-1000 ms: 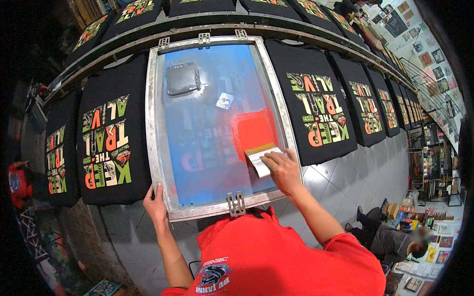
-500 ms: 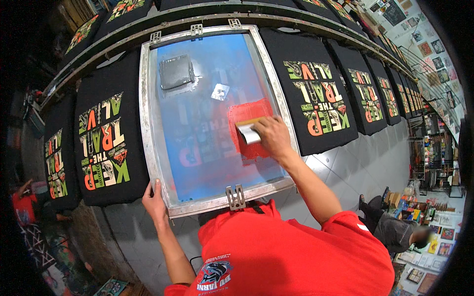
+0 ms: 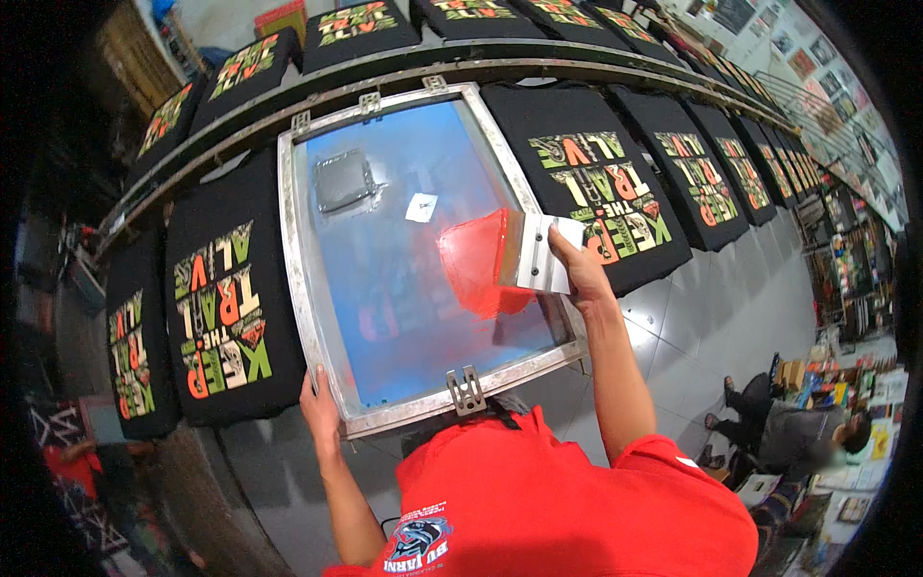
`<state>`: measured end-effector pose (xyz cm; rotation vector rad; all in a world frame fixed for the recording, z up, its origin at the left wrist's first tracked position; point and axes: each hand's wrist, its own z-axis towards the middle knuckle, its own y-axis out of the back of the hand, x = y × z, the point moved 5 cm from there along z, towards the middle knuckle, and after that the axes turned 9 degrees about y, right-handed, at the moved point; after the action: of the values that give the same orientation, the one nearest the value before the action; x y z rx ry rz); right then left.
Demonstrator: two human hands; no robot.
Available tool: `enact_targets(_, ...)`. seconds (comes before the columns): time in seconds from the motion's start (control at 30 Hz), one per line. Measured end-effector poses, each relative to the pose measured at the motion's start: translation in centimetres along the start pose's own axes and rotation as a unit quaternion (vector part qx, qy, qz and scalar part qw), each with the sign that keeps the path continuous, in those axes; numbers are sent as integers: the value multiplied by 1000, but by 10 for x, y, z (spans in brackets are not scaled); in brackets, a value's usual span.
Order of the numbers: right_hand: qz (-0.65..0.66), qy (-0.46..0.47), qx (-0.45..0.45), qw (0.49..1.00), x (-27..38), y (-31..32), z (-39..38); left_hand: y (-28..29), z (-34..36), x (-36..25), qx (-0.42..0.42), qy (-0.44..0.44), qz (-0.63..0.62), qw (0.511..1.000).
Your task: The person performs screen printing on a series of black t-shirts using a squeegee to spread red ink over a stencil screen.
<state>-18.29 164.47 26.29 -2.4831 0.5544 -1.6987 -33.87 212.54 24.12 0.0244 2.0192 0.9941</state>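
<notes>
A silver-framed printing screen [image 3: 385, 245] with blue mesh is held by hinged metal clamps along its far edge, with another clamp [image 3: 464, 388] at its near edge. My left hand [image 3: 323, 404] grips the frame's left side near the lower corner. My right hand [image 3: 588, 271] holds a squeegee [image 3: 538, 252] with a white metal handle, its blade at the right side of the red ink patch [image 3: 466, 269]. A dark grey square patch [image 3: 341, 180] and a small white scrap [image 3: 421, 209] lie on the mesh.
Black printed T-shirts [image 3: 216, 327] lie on boards either side of the screen and on a rear row [image 3: 361, 43]. A person [image 3: 798, 433] in grey is low at the right beside cluttered shelves [image 3: 856, 279]. A person in red [image 3: 72, 466] shows at far left over the tiled floor [image 3: 673, 337].
My right hand and squeegee have moved up and to the right, and the squeegee is turned toward upright along the red patch's right edge. My left hand stays on the frame.
</notes>
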Motion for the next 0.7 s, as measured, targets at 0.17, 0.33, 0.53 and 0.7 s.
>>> enact_targets(0.17, 124, 68, -55, 988, -7, 18, 20, 2, -3, -11, 64, 21, -55, 996)
enact_targets(0.33, 116, 40, -19, 992, -8, 51, 58, 17, -13, -32, 52, 30, -81, 995)
enact_targets(0.53, 168, 7, 7, 986, -10, 46, 98, 8, -27, -43, 38, 70, -104, 991)
enact_targets(0.7, 102, 28, 40, 994, 20, 40, 51, 17, -68, -21, -94, 157, -62, 981)
